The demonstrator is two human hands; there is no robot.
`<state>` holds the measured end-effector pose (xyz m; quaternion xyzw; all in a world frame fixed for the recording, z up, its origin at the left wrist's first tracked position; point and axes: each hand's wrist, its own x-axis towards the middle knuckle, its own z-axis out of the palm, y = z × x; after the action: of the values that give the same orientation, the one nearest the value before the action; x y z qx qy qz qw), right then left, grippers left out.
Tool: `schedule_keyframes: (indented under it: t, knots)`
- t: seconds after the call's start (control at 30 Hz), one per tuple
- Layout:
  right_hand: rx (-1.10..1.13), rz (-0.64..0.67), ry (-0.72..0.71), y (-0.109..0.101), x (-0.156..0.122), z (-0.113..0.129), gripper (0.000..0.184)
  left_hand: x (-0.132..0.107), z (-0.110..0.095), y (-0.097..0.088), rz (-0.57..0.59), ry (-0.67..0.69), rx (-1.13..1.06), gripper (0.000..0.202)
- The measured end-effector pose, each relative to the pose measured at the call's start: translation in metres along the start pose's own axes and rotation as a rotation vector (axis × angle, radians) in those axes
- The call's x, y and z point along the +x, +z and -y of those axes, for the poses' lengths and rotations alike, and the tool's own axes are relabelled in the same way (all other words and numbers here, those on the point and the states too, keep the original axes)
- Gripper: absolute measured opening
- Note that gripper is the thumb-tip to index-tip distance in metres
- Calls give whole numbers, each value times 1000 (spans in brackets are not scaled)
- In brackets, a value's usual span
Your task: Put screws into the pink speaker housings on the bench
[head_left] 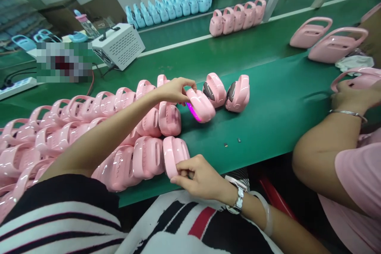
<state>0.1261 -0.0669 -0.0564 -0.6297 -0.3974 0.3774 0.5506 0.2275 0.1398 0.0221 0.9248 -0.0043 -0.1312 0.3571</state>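
My left hand [175,90] reaches out over the green bench [268,103] and pinches the handle of a pink handbag-shaped casing [201,105], which is tilted and shows a purple glow along its lower edge. Two more pink casings [226,93] with dark fronts stand just right of it. My right hand [196,174], with a watch on its wrist, is closed on the near pink casing [175,156] at the bench's front edge, at the end of a row of several.
Rows of pink casings [74,127] cover the bench to the left. A white metal box [119,45] stands behind them. Blue casings [169,8] and pink casings [236,18] line the far belt. A co-worker's arm [327,139] holds a pink casing at right. Two small dark bits [232,143] lie on the mat.
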Motion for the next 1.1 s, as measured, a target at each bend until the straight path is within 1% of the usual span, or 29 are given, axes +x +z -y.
schedule_keyframes:
  t: [0.07,0.17,0.2,0.27,0.33,0.37,0.43,0.47,0.5,0.53,0.57,0.6,0.63,0.67,0.73,0.8,0.87,0.93,0.97,1.03,1.1]
  knots:
    - [-5,-73,4,-12,-9,0,38,10,10,-5,34,-19,42,21]
    - [-43,-201,26,-32,-26,0,34,24,24,-8,39,-112,-84,27]
    - [-61,-248,23,-38,-32,0,33,28,27,-8,30,-148,-142,32]
    - [-99,-347,11,-45,-41,-3,30,33,29,-7,-1,-208,-211,48]
    - [-105,-392,6,-49,-49,-8,26,30,25,-3,-62,-247,-182,65]
    - [-91,-379,1,-51,-53,-12,24,25,21,0,-120,-243,-129,69]
    - [-51,-333,-33,-58,-61,-23,18,4,9,10,-279,-164,-4,67]
    - [-39,-345,-51,-63,-65,-30,14,-11,2,18,-362,-95,38,64]
    - [-62,-398,-56,-70,-69,-38,15,-28,-5,27,-421,-17,39,62]
    - [-118,-478,-43,-77,-72,-46,18,-46,-12,37,-452,52,12,58]
    - [-194,-561,-16,-85,-73,-54,21,-63,-18,49,-459,91,-36,54]
    - [-277,-626,18,-92,-72,-61,23,-79,-23,63,-460,108,-94,50]
    - [-350,-658,50,-99,-70,-67,22,-90,-26,77,-466,102,-161,45]
    - [-404,-655,72,-104,-67,-72,21,-98,-26,93,-472,59,-256,43]
    - [-451,-603,90,-109,-58,-77,22,-99,-22,125,-469,-24,-510,43]
    - [-496,-563,109,-109,-50,-78,21,-87,-15,153,-422,-78,-726,48]
    - [-520,-539,126,-107,-46,-77,17,-71,-8,173,-381,-58,-799,51]
    - [-507,-544,136,-105,-45,-76,13,-61,-5,186,-377,-7,-782,49]
    - [-490,-554,143,-105,-46,-76,11,-59,-4,189,-392,14,-767,46]
    - [-450,-594,155,-103,-49,-75,8,-64,-3,195,-456,45,-755,43]
    - [-322,-652,191,-98,-52,-72,13,-73,1,200,-545,76,-767,46]
